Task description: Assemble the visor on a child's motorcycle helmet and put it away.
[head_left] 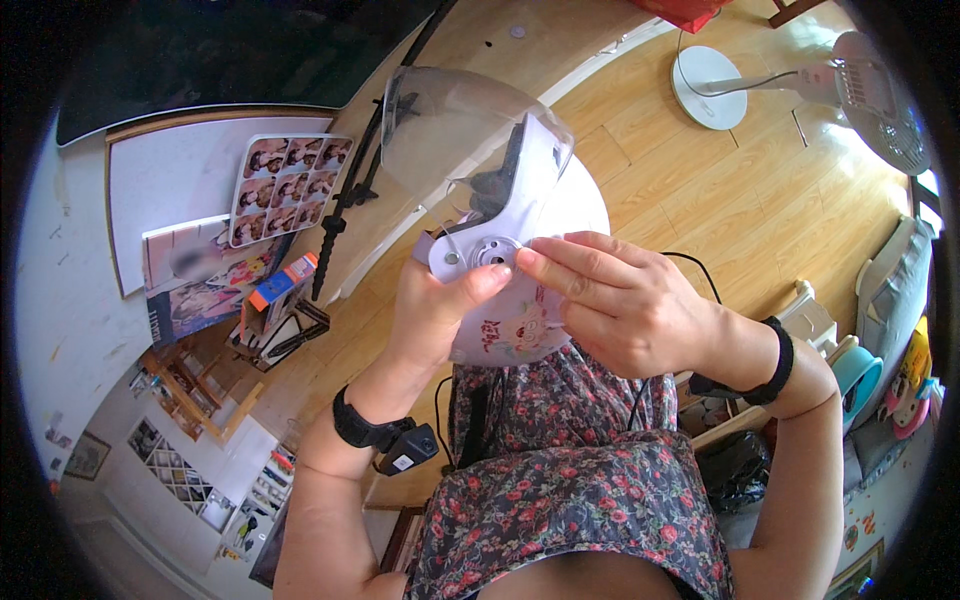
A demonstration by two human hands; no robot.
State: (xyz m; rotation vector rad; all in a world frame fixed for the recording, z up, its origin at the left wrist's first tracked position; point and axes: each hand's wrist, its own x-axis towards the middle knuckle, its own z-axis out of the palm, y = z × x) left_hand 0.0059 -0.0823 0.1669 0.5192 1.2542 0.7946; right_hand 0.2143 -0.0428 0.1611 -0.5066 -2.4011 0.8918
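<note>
A pale lilac-white helmet (583,205) rests on its side above my lap, with cartoon prints on its shell. Its clear visor (440,130) points away to the upper left. A round pivot mount (495,250) with small holes faces up on the helmet's side. My left hand (425,310) grips the helmet's near left edge, its thumb lying against the mount. From the right, my right hand (630,310) has its thumb and fingertips pressed together at the mount's right rim. Whatever those fingertips may pinch is hidden.
A dark screen (220,55) and a black stand pole (335,220) are at the left, near a photo-covered panel (290,188). At the far right a white fan (865,90) stands on the wooden floor (650,190). A grey sofa (885,300) is beyond my right arm.
</note>
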